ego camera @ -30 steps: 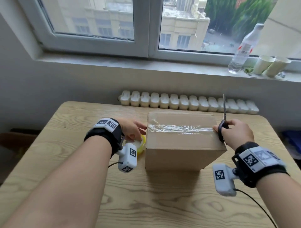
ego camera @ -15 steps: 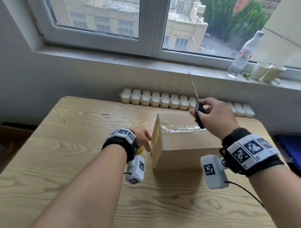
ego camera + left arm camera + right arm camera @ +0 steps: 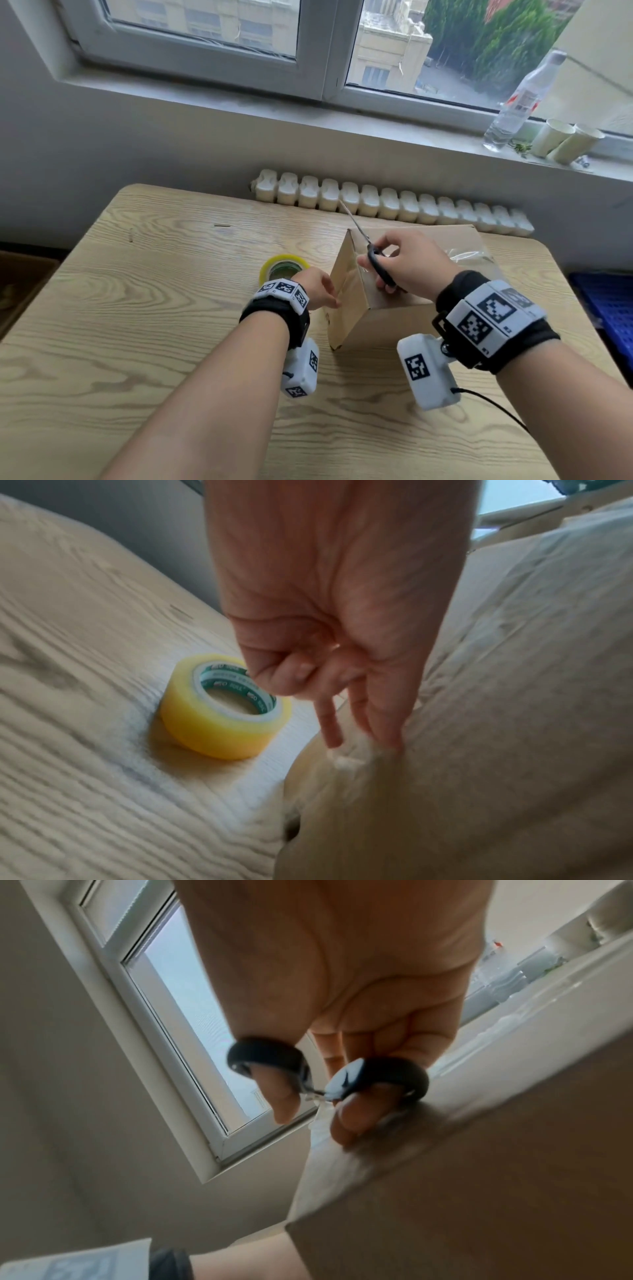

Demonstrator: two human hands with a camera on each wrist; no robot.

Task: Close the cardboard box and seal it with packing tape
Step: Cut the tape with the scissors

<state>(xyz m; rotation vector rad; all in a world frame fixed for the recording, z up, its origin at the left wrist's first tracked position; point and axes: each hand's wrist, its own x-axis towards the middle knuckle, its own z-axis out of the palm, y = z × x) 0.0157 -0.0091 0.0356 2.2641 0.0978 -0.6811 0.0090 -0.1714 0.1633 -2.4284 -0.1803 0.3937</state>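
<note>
The brown cardboard box [image 3: 394, 318] stands closed on the wooden table [image 3: 154, 325], with clear tape [image 3: 474, 255] across its top. My left hand [image 3: 322, 291] touches the box's left side with straight fingers [image 3: 383, 723]; a clear strip seems to run down there. The yellow tape roll [image 3: 284, 270] lies flat just behind that hand, free of it, also seen as the roll [image 3: 222, 707] in the left wrist view. My right hand [image 3: 407, 267] hovers over the box's left top edge and grips black-handled scissors [image 3: 378, 265], blades closed and pointing up-left. Thumb and fingers sit in the scissor loops [image 3: 329, 1074].
A white ribbed radiator [image 3: 394, 205] runs behind the table's far edge. On the windowsill stand a plastic bottle [image 3: 520, 102] and paper cups [image 3: 565, 140]. A blue crate [image 3: 609, 301] sits to the right of the table.
My right hand carried the scissors from the box's right end across to its left top edge. My left hand left the tape roll and moved onto the box's left side; the view shifted left.
</note>
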